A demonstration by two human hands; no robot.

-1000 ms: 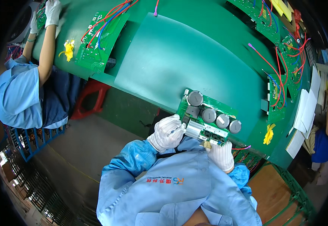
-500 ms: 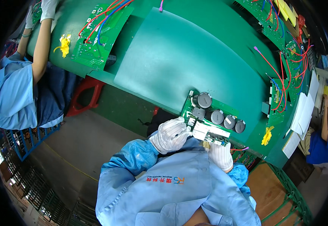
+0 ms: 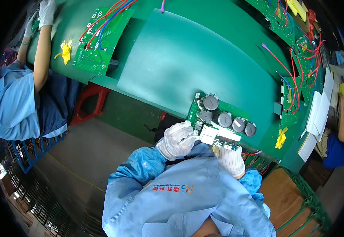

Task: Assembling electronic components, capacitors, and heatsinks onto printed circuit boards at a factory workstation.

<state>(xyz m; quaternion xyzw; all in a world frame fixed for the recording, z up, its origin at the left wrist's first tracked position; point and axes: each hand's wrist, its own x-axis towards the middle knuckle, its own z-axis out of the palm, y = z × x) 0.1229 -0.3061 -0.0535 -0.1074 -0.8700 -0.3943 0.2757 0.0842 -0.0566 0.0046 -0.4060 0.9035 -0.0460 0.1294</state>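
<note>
Close to my body, over the near edge of the green table, I hold a green circuit board with several large black capacitors and a pale heat sink along its near side. My left hand, in a white glove, is closed at the board's left near corner, its fingertips against the edge. At the right near corner is my gloved right hand, partly under the board; its fingertips are hidden, and it appears to grip the edge there.
A translucent green mat covers the table's middle. To the left lie a wired circuit board and a yellow scrap. More wired boards, another yellow scrap and white papers line the right. A co-worker sits at left.
The board and my hands keep nearly the same place and grip, with the board slightly shifted in tilt. The co-worker's hands at the upper left have moved a little.
</note>
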